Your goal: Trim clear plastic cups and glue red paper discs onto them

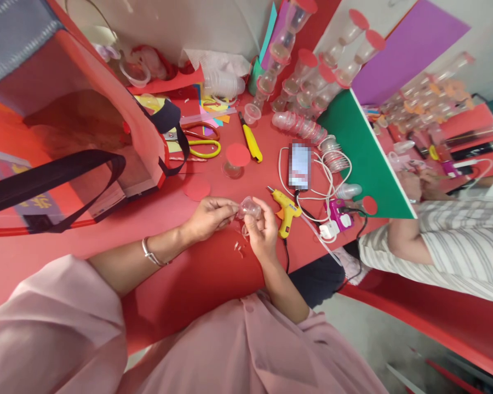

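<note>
A small clear plastic cup (250, 208) is between my two hands, above the near part of the red table. My right hand (263, 231) is closed around the cup's right side. My left hand (213, 218) is closed in a pinch at its left edge. Small pale scraps (239, 249) lie on the table just below. To the right of my right hand lies a yellow glue gun (286, 212). Beyond my hands stands a clear cup piece topped by a red disc (237, 155), and another red disc (197, 187) lies flat behind my left hand.
An open red bag (143, 164) with dark straps stands at the left. Scissors (201, 149), a yellow cutter (251, 139), and a phone (299, 166) with white cable lie farther back. Stacked cup shapes (267, 82) and a green board (361, 148) stand behind. A co-worker's arm (411, 241) is at right.
</note>
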{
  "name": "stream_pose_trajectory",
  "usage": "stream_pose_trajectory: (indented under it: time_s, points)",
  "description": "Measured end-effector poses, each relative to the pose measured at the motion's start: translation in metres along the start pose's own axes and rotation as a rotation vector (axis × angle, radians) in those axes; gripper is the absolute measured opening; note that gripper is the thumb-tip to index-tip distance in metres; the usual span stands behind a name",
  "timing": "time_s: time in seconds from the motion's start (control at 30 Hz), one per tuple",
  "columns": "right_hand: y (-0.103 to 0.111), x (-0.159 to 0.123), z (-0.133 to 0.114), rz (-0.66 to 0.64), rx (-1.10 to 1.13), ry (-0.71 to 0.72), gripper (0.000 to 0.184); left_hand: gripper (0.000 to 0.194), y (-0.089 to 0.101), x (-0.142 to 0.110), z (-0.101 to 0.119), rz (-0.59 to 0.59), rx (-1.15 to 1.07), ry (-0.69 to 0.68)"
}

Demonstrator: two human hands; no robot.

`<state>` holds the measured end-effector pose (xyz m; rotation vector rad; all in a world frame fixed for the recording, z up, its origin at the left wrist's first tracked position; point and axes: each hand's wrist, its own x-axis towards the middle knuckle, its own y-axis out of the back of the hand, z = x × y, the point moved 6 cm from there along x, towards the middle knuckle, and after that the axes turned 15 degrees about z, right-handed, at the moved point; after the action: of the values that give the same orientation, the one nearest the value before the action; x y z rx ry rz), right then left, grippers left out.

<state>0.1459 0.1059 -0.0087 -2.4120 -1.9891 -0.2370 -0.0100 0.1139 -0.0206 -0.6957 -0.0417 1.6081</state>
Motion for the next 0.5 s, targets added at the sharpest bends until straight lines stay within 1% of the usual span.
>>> stream_pose_trajectory:
  time_s: [0.17,0.37,0.5]
  points:
    - [0.0014,0.0003,-0.0005,0.007,-0.004,0.009,0.045,0.032,0.0021,0.0023,-0.0048,0.007,-0.010,-0.012]
    - [-0.0028,-0.0007,0.0039,-0.035,0.026,-0.100,0.044,0.033,0.0003,0.0031,-0.0040,0.007,-0.069,0.041]
    - [-0.0045,-0.0017,0.0044,-0.054,0.027,-0.116,0.043,0.028,-0.0021,0.0017,-0.0011,-0.024,-0.083,0.094]
